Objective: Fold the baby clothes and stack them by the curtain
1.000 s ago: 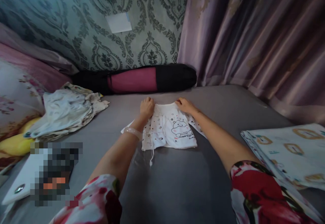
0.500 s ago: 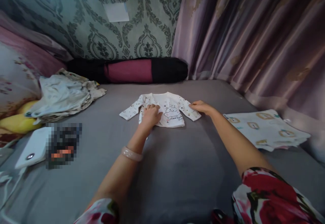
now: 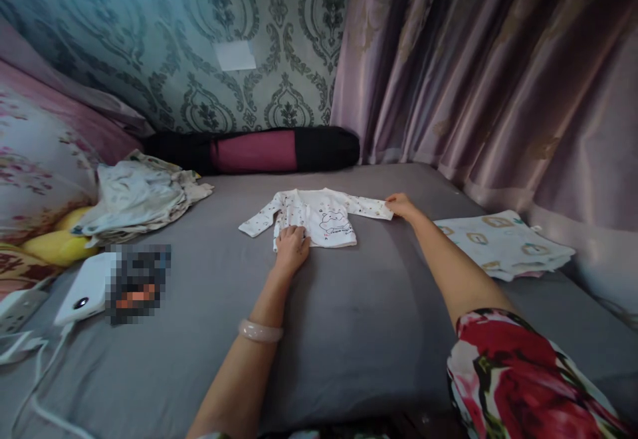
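L hand (image 3: 292,250) is pressing on shirt (image 3: 319,218) front, R hand (image 3: 400,205) is gripping cuff (image 3: 387,210); folded cloth (image 3: 498,243) is lying on bed (image 3: 359,333) nr R arm (image 3: 448,260).

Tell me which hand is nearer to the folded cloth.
Right. The right hand holds one sleeve, left of the folded cloth; the left hand, farther left, rests on the shirt.
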The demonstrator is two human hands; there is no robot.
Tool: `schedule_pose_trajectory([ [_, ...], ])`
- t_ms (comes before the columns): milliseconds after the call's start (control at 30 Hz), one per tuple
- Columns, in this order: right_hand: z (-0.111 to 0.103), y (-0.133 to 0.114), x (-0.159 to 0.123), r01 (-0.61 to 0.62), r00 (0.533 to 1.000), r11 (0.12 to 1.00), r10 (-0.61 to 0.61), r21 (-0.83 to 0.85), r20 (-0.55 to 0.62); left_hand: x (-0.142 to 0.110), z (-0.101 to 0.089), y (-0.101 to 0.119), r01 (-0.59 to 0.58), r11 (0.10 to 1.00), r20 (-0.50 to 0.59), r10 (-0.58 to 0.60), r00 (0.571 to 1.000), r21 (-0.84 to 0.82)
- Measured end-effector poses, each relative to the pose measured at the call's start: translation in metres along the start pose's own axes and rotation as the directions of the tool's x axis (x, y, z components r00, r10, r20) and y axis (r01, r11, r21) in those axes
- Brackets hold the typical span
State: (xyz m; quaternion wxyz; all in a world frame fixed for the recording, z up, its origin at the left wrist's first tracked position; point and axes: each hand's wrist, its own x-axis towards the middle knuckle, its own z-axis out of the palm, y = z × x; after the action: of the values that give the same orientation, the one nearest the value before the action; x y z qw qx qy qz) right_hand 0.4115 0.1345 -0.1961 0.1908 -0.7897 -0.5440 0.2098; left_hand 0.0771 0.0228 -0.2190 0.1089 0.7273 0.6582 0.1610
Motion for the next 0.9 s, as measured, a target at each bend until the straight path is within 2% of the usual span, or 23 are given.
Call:
schedule_pose_trajectory([
  [133, 0.005, 0.008, 0.010, 0.019, 0.995, 0.998, -0.025, -0.065, -0.093, -0.002, 0.003, 0.001, 0.002, 1.000, -0.046, -0.002, 0.999, -0.016],
  [300, 0.014, 0.011, 0.012, 0.032, 0.988, 0.991, -0.052, -0.133, -0.148, -0.003, 0.001, 0.002, 0.004, 1.000, -0.045, -0.005, 0.999, -0.031],
  [433, 0.017, 0.008, 0.007, -0.003, 0.984, 0.983, -0.030, -0.183, -0.177, -0.001, 0.001, 0.002, -0.001, 0.999, -0.065, -0.002, 0.998, -0.046],
  [533, 0.019, -0.001, 0.000, -0.045, 0.983, 0.955, -0.011, -0.294, -0.185, 0.000, 0.001, 0.002, -0.004, 0.999, -0.075, 0.001, 0.997, -0.045],
  [600, 0.021, -0.011, -0.006, -0.045, 0.973, 0.908, -0.054, -0.416, -0.224, 0.001, 0.000, 0.002, -0.009, 0.999, -0.092, 0.005, 0.996, -0.046],
  [700, 0.028, -0.030, -0.012, 0.081, 0.939, 0.841, -0.245, -0.535, -0.242, 0.003, 0.001, 0.002, -0.021, 0.998, -0.127, 0.014, 0.992, -0.054],
  [833, 0.047, -0.056, -0.014, 0.390, 0.875, 0.776, -0.480, -0.496, -0.064, 0.005, 0.004, -0.001, -0.043, 0.996, -0.179, 0.029, 0.983, -0.076],
  [900, 0.059, -0.065, -0.015, 0.483, 0.840, 0.758, -0.543, -0.438, -0.014, 0.006, 0.004, -0.003, -0.053, 0.995, -0.209, 0.033, 0.977, -0.090],
])
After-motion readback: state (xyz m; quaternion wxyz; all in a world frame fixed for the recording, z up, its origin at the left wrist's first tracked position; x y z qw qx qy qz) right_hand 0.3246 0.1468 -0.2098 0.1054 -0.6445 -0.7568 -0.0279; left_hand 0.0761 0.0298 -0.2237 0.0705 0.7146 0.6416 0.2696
